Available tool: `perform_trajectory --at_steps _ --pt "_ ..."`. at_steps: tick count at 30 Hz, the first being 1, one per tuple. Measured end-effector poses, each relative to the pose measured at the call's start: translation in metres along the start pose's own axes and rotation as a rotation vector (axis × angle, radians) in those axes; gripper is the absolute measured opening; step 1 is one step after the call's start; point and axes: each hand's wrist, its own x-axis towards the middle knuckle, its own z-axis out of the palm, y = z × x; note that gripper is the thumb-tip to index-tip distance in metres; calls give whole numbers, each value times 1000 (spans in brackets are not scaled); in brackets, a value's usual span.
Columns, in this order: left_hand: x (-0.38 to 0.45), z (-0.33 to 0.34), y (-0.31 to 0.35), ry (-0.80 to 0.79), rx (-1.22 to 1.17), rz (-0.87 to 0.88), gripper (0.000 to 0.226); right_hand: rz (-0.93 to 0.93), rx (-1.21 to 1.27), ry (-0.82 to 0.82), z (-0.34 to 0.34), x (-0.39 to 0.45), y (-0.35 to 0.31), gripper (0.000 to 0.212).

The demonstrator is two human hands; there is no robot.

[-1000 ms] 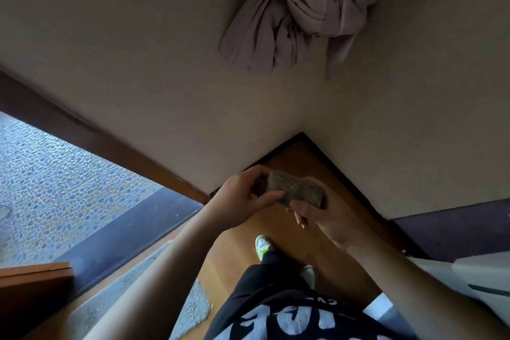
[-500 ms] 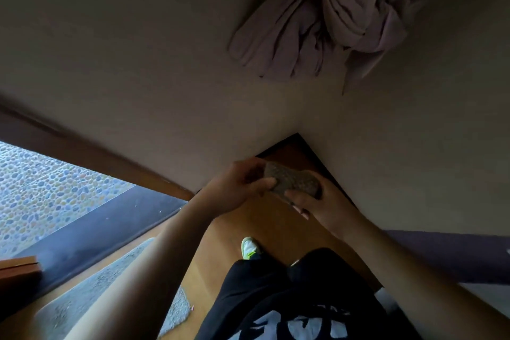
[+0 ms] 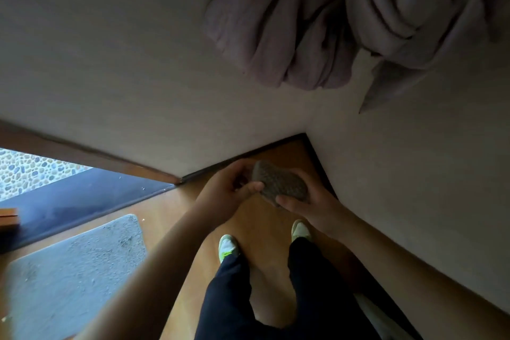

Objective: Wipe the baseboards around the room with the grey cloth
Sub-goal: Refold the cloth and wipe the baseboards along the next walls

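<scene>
I stand in a room corner, looking down. A folded grey cloth point(image 3: 281, 183) with a waffle texture is held between both hands above the wooden floor. My left hand point(image 3: 226, 193) pinches its left end with thumb and fingers. My right hand point(image 3: 311, 205) grips its right side, thumb across the lower edge. The dark baseboard point(image 3: 321, 161) runs along both walls and meets in the corner just beyond the cloth. The hands are above it, not touching it.
A mauve curtain or towel point(image 3: 317, 27) hangs knotted on the wall above the corner. A grey mat point(image 3: 74, 270) lies on the floor at left, by a dark threshold point(image 3: 82, 201) and pebble flooring point(image 3: 30, 171). My feet point(image 3: 227, 247) stand below the hands.
The view has tilted down and closer to the corner; both feet now show. The hands keep the same hold on the cloth, sitting slightly nearer the baseboard corner.
</scene>
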Motion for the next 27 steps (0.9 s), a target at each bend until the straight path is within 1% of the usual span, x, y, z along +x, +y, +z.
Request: perform_trajectory --at_steps 1,3,5,7,8,10,13,14,15,16,18,21,25,27 --pt "5 6 -8 31 21 -3 30 -13 -28 -39 -6 9 3 46" --pt "20 18 -24 70 48 -5 32 -19 -94 -46 -16 28 14 44" --pt "39 30 -37 100 86 10 37 -33 -165 -10 -26 47 29 50" --pt "58 41 -54 106 110 15 37 -32 -219 32 -32 67 49 60" --pt "68 46 -66 101 121 13 39 -31 -224 55 -33 78 62 61" --pt "89 53 -97 79 160 24 41 -45 -208 110 -31 101 90 53" --pt "116 60 -163 108 219 49 35 -58 -215 227 -23 144 162 43" --pt "125 61 -187 136 253 41 36 -69 -210 297 -20 160 189 44" --pt "124 57 -199 160 287 13 39 -58 -196 356 -18 166 204 50" --pt "131 60 -230 158 328 -1 44 -49 -203 413 -14 185 235 57" --pt "139 66 -275 93 449 -30 55 -27 -233 490 -13 213 277 61" --pt "157 90 -353 4 603 -47 67 6 -283 574 -14 270 340 57" --pt "198 117 -433 10 740 -29 76 16 -257 668 -19 334 401 52" --pt "221 134 -465 1 795 -31 85 29 -250 670 -27 361 428 47"
